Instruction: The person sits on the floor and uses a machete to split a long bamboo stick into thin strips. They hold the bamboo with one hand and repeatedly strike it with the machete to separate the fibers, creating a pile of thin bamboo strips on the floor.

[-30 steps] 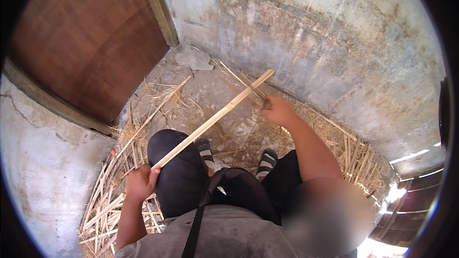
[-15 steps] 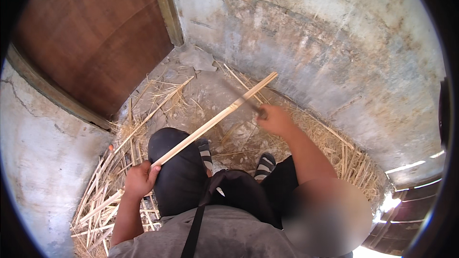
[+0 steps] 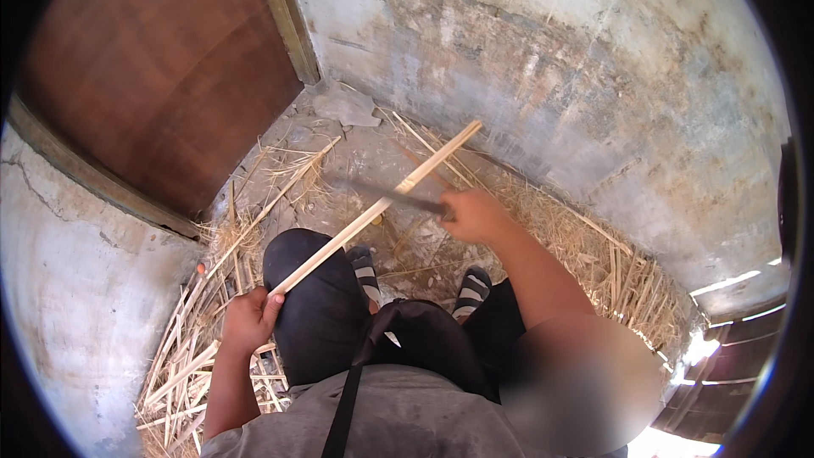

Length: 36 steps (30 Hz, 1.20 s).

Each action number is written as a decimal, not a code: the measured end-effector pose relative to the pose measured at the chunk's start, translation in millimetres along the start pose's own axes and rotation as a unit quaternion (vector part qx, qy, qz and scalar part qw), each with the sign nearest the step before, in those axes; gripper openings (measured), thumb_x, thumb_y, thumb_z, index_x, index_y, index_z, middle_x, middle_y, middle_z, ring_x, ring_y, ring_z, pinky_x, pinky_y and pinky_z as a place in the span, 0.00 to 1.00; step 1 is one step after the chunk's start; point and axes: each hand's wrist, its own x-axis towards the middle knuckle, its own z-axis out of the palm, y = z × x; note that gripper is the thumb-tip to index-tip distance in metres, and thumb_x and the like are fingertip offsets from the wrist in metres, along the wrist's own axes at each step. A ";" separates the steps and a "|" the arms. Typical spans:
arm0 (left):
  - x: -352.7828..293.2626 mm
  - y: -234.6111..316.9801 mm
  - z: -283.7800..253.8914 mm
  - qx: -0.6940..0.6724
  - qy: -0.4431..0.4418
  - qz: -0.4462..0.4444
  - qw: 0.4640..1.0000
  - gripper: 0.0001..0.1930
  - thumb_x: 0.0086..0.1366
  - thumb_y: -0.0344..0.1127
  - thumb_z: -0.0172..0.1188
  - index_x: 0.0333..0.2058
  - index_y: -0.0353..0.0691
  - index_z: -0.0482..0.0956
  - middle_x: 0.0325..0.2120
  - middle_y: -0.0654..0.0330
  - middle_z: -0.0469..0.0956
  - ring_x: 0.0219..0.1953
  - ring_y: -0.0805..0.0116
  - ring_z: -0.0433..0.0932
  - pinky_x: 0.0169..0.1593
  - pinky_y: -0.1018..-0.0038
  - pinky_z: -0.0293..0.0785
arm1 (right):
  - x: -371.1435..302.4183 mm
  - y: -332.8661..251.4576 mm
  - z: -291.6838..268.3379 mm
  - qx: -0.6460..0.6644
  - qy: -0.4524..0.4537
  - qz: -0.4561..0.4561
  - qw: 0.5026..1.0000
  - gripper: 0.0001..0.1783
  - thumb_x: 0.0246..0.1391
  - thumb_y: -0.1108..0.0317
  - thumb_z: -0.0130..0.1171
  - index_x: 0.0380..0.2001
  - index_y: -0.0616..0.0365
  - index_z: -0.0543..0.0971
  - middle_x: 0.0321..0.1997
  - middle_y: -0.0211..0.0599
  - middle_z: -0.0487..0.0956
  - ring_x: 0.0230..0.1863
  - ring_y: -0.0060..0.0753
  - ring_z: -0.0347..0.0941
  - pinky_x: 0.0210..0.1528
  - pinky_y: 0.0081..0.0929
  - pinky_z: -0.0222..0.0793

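A long pale split bamboo strip slants up and away to the right across my left knee. Its near end is gripped in my left hand, thumb pressed along it. My right hand is wrapped round the handle of a long-bladed knife, whose dark blade, smeared by motion, points left and crosses the strip a little past its middle. Whether the blade touches the strip I cannot tell. The strip's far end hangs free over the floor near the wall.
Cut strips lie piled at my left. More strips and fine shavings run along the stained wall on the right. A brown door panel in a wooden frame stands at the far left. My striped socks show below.
My right hand has come nearer and slightly left with the knife, so the blade crosses the strip lower down. My left hand keeps its hold on the near end.
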 end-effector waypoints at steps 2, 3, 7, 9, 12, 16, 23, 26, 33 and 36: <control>0.4 -4.1 0.1 0.045 0.026 0.032 0.998 0.26 0.70 0.55 0.61 0.24 0.37 0.73 0.16 0.45 0.75 0.23 0.38 0.78 0.28 0.52 0.72 | -1.4 -31.7 -12.4 -0.110 -0.077 -0.035 0.990 0.25 0.50 0.56 0.71 0.49 0.58 0.82 0.39 0.54 0.85 0.41 0.55 0.83 0.44 0.45 0.76; 0.2 -6.6 1.8 0.065 0.035 0.052 0.996 0.26 0.70 0.56 0.61 0.24 0.37 0.73 0.16 0.45 0.75 0.23 0.38 0.78 0.28 0.52 0.72 | -0.6 -18.0 -6.9 -0.040 -0.035 -0.013 0.998 0.25 0.50 0.56 0.70 0.49 0.58 0.82 0.39 0.54 0.85 0.41 0.55 0.83 0.44 0.46 0.76; 1.0 -12.2 11.2 0.054 0.055 0.034 0.996 0.27 0.69 0.57 0.61 0.24 0.37 0.73 0.16 0.45 0.75 0.23 0.38 0.78 0.27 0.52 0.72 | 10.9 42.5 -9.0 0.138 0.069 0.140 0.978 0.25 0.49 0.57 0.70 0.49 0.56 0.82 0.39 0.52 0.85 0.42 0.54 0.83 0.44 0.46 0.77; 1.0 -8.7 7.5 0.049 0.047 0.029 0.997 0.27 0.69 0.57 0.61 0.24 0.37 0.73 0.16 0.45 0.75 0.22 0.38 0.78 0.27 0.52 0.72 | 12.0 43.2 -11.3 0.132 0.072 0.166 0.975 0.25 0.49 0.57 0.70 0.49 0.56 0.82 0.40 0.51 0.85 0.42 0.54 0.83 0.43 0.46 0.77; 2.2 -4.1 2.2 0.025 0.019 0.013 0.999 0.27 0.69 0.57 0.61 0.23 0.37 0.73 0.16 0.45 0.75 0.22 0.39 0.77 0.27 0.53 0.71 | 0.8 8.8 -8.7 0.015 0.020 0.072 0.997 0.25 0.50 0.56 0.70 0.50 0.54 0.82 0.40 0.50 0.85 0.42 0.52 0.83 0.43 0.45 0.77; 1.5 -4.7 -2.0 0.016 0.012 0.020 1.000 0.27 0.70 0.56 0.61 0.23 0.36 0.74 0.15 0.44 0.74 0.22 0.39 0.77 0.27 0.54 0.71 | 6.0 -1.8 -2.4 -0.010 -0.053 -0.025 0.998 0.24 0.52 0.56 0.69 0.51 0.54 0.82 0.41 0.51 0.85 0.42 0.51 0.83 0.45 0.45 0.77; 3.9 -10.1 1.7 0.011 0.037 0.036 0.999 0.26 0.70 0.54 0.61 0.23 0.35 0.74 0.15 0.44 0.73 0.21 0.39 0.76 0.27 0.55 0.71 | 9.5 45.0 -18.9 0.094 0.106 0.146 0.979 0.23 0.52 0.58 0.69 0.49 0.58 0.82 0.43 0.54 0.85 0.43 0.56 0.83 0.47 0.47 0.77; 6.1 -3.6 1.6 0.003 0.018 0.027 0.999 0.27 0.71 0.54 0.60 0.22 0.35 0.74 0.15 0.43 0.74 0.21 0.39 0.76 0.27 0.55 0.71 | 0.8 18.1 -3.7 0.020 0.018 0.021 0.999 0.27 0.53 0.54 0.70 0.50 0.61 0.82 0.40 0.52 0.85 0.44 0.48 0.84 0.47 0.43 0.76; 6.6 -6.5 -4.5 0.007 0.000 0.020 1.000 0.27 0.72 0.53 0.59 0.22 0.35 0.75 0.16 0.44 0.74 0.21 0.39 0.76 0.27 0.55 0.70 | 10.1 34.1 -10.5 0.115 0.041 0.123 0.985 0.28 0.49 0.57 0.71 0.53 0.59 0.81 0.43 0.53 0.85 0.44 0.53 0.83 0.47 0.45 0.77; 7.9 -10.5 -1.9 0.001 0.010 0.037 0.999 0.27 0.72 0.53 0.58 0.23 0.34 0.75 0.17 0.44 0.74 0.21 0.40 0.76 0.27 0.56 0.71 | 13.1 47.6 -13.8 0.141 0.088 0.182 0.969 0.28 0.49 0.57 0.70 0.53 0.58 0.81 0.41 0.52 0.85 0.43 0.52 0.83 0.45 0.45 0.77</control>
